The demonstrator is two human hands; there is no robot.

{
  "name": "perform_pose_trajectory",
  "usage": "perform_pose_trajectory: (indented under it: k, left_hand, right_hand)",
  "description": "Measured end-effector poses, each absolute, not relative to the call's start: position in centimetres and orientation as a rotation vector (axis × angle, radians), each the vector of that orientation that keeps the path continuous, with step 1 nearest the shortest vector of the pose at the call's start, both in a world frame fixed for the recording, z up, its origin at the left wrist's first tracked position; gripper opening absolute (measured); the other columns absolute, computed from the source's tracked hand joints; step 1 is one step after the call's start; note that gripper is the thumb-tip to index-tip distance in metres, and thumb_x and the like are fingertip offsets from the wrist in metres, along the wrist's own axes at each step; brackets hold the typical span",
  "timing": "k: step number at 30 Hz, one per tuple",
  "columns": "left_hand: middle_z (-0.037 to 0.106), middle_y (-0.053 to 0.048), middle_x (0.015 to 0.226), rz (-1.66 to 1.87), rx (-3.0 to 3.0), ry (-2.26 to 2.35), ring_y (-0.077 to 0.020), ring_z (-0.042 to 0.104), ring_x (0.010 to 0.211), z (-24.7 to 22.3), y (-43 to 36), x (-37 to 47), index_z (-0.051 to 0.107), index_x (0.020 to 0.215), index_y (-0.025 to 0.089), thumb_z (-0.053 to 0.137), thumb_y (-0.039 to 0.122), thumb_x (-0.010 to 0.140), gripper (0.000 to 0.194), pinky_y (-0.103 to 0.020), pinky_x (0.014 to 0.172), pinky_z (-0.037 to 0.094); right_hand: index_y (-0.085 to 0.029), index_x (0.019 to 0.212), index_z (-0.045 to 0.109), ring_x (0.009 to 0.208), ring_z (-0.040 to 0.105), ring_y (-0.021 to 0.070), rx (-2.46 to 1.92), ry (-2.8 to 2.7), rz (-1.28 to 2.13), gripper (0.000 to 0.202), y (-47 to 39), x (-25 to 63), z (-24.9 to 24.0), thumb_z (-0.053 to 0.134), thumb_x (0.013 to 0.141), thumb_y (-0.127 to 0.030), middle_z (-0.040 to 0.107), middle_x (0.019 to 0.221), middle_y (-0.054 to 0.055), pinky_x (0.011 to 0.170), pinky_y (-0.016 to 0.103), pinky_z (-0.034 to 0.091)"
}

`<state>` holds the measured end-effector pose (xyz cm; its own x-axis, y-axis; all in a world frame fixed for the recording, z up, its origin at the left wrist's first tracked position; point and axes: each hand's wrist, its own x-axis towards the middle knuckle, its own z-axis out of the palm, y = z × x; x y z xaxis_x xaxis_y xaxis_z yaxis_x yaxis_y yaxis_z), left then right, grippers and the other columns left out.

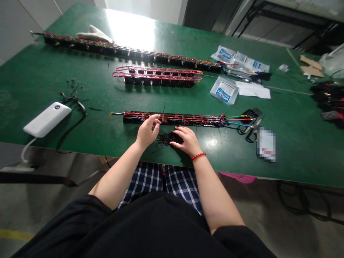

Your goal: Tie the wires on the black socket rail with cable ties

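Observation:
A long black strip [133, 117] with red wires along its top lies across the table before me. My left hand [146, 132] rests at its near edge, fingers loosely bent over the wires, thumb apart; I make out nothing held. On the table just below the strip is a pile of thin black cable ties [165, 139]. My right hand [187, 140] lies over the right side of that pile with fingers spread, hiding part of it. One thin black tail sticks up from the strip. Green, red and blue wires [238, 123] come out of its right end.
Scissors [252, 134] and a small white packet [266, 145] lie to the right. A white power bank [47, 120] with a cable is at left, near black scraps [73, 98]. Behind are a red-wired block [158, 81], a longer wired strip [129, 53] and plastic bags [224, 90].

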<state>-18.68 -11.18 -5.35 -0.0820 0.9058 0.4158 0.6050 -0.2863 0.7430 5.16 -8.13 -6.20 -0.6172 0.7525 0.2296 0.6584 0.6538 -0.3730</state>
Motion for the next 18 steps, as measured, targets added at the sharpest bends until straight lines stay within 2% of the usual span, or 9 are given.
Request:
perform_pose_trajectory:
  k: [2, 5, 11, 14, 18]
  left_hand:
    - [0.073, -0.006, 0.106, 1.259, 2.033, 1.805, -0.0210, 0.066, 0.104, -4.8, -11.4, -20.5, 0.056, 0.123, 0.021, 0.050, 0.026, 0.094, 0.031, -0.038, 0.099, 0.047]
    - [0.070, -0.009, 0.118, 1.115, 2.172, 2.052, -0.0272, 0.061, 0.117, -4.3, -11.6, -24.1, 0.062, 0.119, 0.022, 0.053, 0.036, 0.094, 0.030, -0.044, 0.108, 0.039]
    - [0.051, -0.014, 0.149, 1.057, 2.046, 2.246, -0.0336, 0.041, 0.142, -5.1, -11.1, -29.1, 0.053, 0.135, 0.023, 0.061, 0.055, 0.087, 0.058, -0.049, 0.119, 0.023]
    - [0.047, -0.015, 0.153, 1.018, 1.948, 2.313, -0.0363, 0.035, 0.146, -5.5, -10.9, -29.2, 0.051, 0.139, 0.024, 0.065, 0.059, 0.083, 0.067, -0.053, 0.120, 0.018]
    - [0.058, -0.012, 0.143, 0.907, 1.921, 2.321, -0.0369, 0.046, 0.135, -5.3, -10.8, -28.5, 0.058, 0.128, 0.028, 0.068, 0.059, 0.082, 0.057, -0.057, 0.117, 0.017]
  right_hand:
    - [-0.024, 0.121, 0.069, 0.130, 0.058, 0.0287, -1.107, -2.482, 0.367, 0.048, -8.1, 5.3, -6.3, 0.074, 0.082, -0.053, 0.066, 0.135, 0.009, 0.116, 0.050, 0.041]
    - [-0.024, 0.119, 0.070, 0.129, 0.060, 0.0284, -1.100, -2.458, 0.384, 0.045, -8.1, 5.4, -6.3, 0.074, 0.083, -0.051, 0.068, 0.134, 0.008, 0.114, 0.050, 0.043]
    - [-0.025, 0.125, 0.067, 0.128, 0.061, 0.0292, -1.129, -2.435, 0.463, 0.053, -8.0, 5.6, -6.1, 0.074, 0.081, -0.055, 0.068, 0.134, 0.009, 0.114, 0.052, 0.043]
    - [-0.024, 0.126, 0.066, 0.128, 0.061, 0.0294, -1.127, -2.449, 0.470, 0.057, -8.0, 5.7, -6.0, 0.074, 0.080, -0.056, 0.067, 0.135, 0.010, 0.114, 0.052, 0.043]
    - [-0.023, 0.128, 0.064, 0.132, 0.058, 0.0301, -1.149, -2.489, 0.458, 0.059, -8.0, 5.8, -6.0, 0.073, 0.081, -0.057, 0.065, 0.138, 0.010, 0.116, 0.053, 0.041]
